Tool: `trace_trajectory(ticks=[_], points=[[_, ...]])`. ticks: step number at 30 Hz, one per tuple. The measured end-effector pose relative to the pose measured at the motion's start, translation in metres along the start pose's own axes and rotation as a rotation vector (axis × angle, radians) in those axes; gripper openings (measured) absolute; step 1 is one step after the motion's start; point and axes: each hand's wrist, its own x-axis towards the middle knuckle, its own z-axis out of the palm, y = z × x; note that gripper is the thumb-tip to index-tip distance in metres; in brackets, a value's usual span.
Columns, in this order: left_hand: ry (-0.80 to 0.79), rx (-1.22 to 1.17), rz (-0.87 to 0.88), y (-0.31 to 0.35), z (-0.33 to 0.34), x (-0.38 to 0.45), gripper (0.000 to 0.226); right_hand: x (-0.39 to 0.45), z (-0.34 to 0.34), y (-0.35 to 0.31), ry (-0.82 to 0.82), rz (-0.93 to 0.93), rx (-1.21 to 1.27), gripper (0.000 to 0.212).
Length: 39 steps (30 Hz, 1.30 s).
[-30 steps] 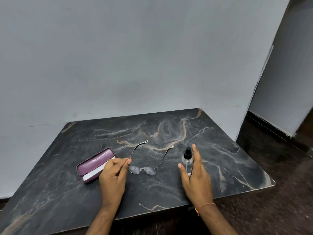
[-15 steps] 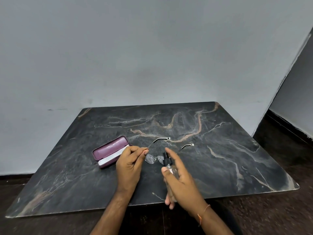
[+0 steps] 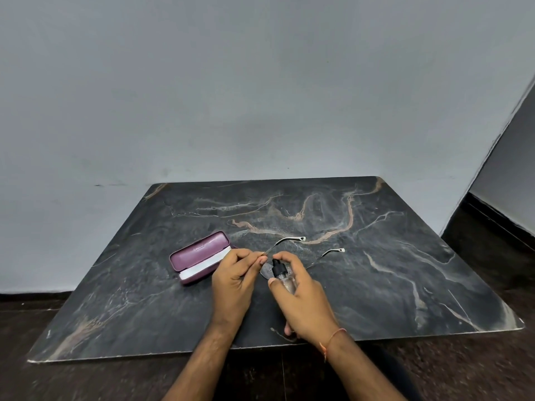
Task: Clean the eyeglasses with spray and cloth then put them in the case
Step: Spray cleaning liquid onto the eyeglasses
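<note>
Near the middle of the dark marbled counter [image 3: 376, 285], toward its front edge, both hands meet over the eyeglasses [image 3: 289, 247]. The left hand [image 3: 234, 280] has its fingers [image 3: 256, 260] curled and pressed together, pinching the near end of one thin metal temple arm, which runs up and away to a pale tip. The second temple arm stretches out to the right, its tip apart from the first. The lenses lie mostly hidden between the two hands, only a sliver of one showing beside the bottle. The right hand [image 3: 304, 302] grips a small clear spray bottle [image 3: 282, 274] with a black nozzle, thumb on the near side and forefinger arched over the top of the nozzle; the bottle tilts with its nozzle toward the lenses, just beside them. Whether the forefinger actually presses the nozzle cannot be told. A thin orange thread circles the right wrist. Just left of the left hand sits the purple case [image 3: 197, 253], lying open on the counter, with a white cloth [image 3: 202, 264] along its near side. Behind the counter stands a plain grey wall [image 3: 260, 96].
</note>
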Motion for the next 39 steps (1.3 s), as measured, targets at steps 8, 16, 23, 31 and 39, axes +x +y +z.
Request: trace_trajectory(ticks=[8, 16, 23, 31, 39], points=[[0.010, -0.032, 0.000, -0.007, 0.002, -0.001, 0.021, 0.002, -0.024, 0.009, 0.059, 0.033, -0.009, 0.058], [0.015, -0.043, 0.002, -0.011, 0.003, -0.001, 0.025, 0.004, -0.055, 0.014, 0.074, 0.061, -0.098, 0.043], [0.015, -0.040, -0.004, -0.008, 0.002, -0.001, 0.031, 0.004, -0.050, 0.019, -0.001, 0.055, -0.160, 0.035], [0.007, -0.032, -0.014, -0.007, 0.002, -0.001, 0.023, 0.011, -0.054, 0.024, 0.041, -0.004, -0.286, 0.045], [0.013, -0.043, -0.009, -0.001, 0.000, 0.000, 0.036, 0.011, -0.061, 0.029, 0.011, -0.035, -0.275, 0.048]])
